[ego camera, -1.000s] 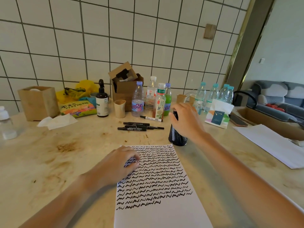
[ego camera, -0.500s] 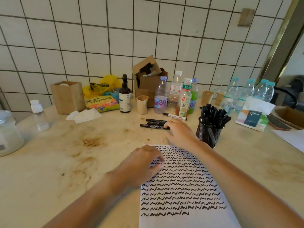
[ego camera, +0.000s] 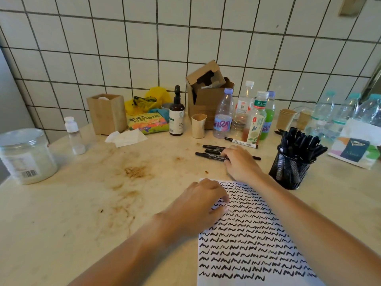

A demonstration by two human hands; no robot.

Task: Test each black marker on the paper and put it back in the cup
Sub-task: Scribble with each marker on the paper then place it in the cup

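Right hand (ego camera: 240, 163) moved from cup to loose markers (ego camera: 210, 155) on table (ego camera: 82, 213), fingers curled over them; real grasp I cannot tell. Paper (ego camera: 251, 240) full of black squiggles, left hand (ego camera: 203, 205) presses its corner, fingers bent. Mesh cup (ego camera: 289, 172) full of markers, beside right wrist.

A wall of square white glazed tiles with dark grout lines (ego camera: 144, 48) rises behind a beige, brown-stained stone worktop (ego camera: 82, 213). A small tan rectangular plate (ego camera: 350, 6) sits on the tiles at the upper right. Soft, even light fills the room.
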